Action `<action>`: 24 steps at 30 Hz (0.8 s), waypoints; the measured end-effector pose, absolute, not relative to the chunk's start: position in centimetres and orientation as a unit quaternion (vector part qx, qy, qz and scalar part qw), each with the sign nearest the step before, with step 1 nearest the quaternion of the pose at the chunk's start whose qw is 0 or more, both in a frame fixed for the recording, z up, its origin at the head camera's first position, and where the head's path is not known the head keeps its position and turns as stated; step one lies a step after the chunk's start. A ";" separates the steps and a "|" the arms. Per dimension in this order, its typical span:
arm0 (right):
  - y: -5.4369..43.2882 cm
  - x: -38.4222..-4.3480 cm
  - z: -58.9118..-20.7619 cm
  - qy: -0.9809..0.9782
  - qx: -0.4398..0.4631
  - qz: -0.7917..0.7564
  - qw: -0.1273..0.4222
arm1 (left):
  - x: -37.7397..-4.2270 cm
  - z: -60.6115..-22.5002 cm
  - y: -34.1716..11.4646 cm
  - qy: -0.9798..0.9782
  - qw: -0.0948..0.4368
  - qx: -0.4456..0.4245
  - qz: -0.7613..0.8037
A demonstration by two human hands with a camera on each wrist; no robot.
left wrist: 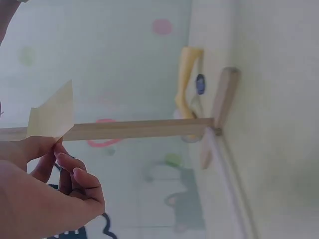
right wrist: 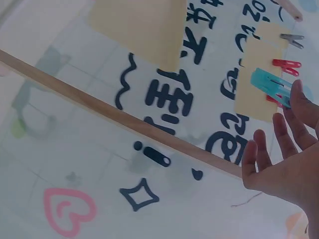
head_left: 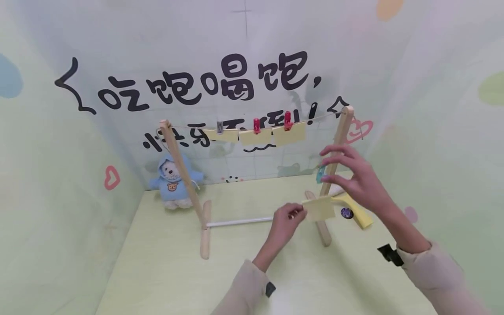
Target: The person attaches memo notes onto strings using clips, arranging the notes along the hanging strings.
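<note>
My left hand (head_left: 286, 222) pinches the left edge of a pale yellow paper note (head_left: 322, 209), which sticks out beyond thumb and fingertips. In the left wrist view the note (left wrist: 52, 115) looks folded along a crease. Higher and to the right, my right hand (head_left: 364, 181) holds a teal clothes peg (head_left: 320, 174) between thumb and fingers, in front of the right wooden post (head_left: 341, 133). The right wrist view shows the peg (right wrist: 271, 85) pointing away from the fingertips. Three yellow notes (head_left: 256, 138) hang on a string between two posts, under one grey peg (head_left: 220, 127) and two red pegs (head_left: 257, 126).
A plush toy in a blue hood (head_left: 173, 181) sits behind the left post (head_left: 181, 170). A white rod (head_left: 240, 221) joins the stand's feet. To the right lie a yellow object (head_left: 358, 212) and a dark round disc (head_left: 347, 213). A printed wall (head_left: 197, 39) encloses the table.
</note>
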State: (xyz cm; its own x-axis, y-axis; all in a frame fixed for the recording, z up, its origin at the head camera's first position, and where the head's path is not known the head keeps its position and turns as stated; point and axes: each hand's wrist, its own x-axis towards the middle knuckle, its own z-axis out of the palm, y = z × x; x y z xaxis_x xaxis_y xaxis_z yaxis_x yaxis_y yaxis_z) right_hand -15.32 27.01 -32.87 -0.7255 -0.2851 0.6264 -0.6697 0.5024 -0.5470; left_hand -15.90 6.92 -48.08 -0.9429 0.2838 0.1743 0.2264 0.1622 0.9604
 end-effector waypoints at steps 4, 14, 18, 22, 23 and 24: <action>26.8 -16.4 -30.0 -0.834 0.275 0.409 0.249 | -18.5 -43.7 7.1 0.758 -0.018 0.182 0.627; 27.1 -18.8 -24.7 -0.840 0.242 0.390 0.290 | -21.7 -36.3 7.8 0.732 -0.049 0.225 0.641; 27.0 -19.7 -23.2 -0.839 0.238 0.390 0.298 | -22.4 -34.8 7.9 0.729 -0.061 0.220 0.645; 26.8 -20.5 -22.2 -0.839 0.235 0.388 0.301 | -22.9 -33.8 8.0 0.725 -0.059 0.217 0.651; 26.8 -20.7 -22.0 -0.840 0.234 0.388 0.300 | -23.0 -33.7 8.0 0.724 -0.058 0.215 0.652; 26.8 -20.9 -21.9 -0.841 0.231 0.387 0.300 | -23.0 -33.5 8.1 0.723 -0.058 0.215 0.654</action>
State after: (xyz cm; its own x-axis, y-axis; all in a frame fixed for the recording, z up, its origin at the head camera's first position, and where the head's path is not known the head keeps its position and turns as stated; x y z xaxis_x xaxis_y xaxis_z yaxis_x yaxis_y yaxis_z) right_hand -20.94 26.78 -21.86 -0.7127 -0.1565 0.6838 -0.6211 0.5938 -0.5115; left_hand -23.04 8.09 -33.53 -0.9012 0.2349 0.3643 0.3857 0.0514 0.9212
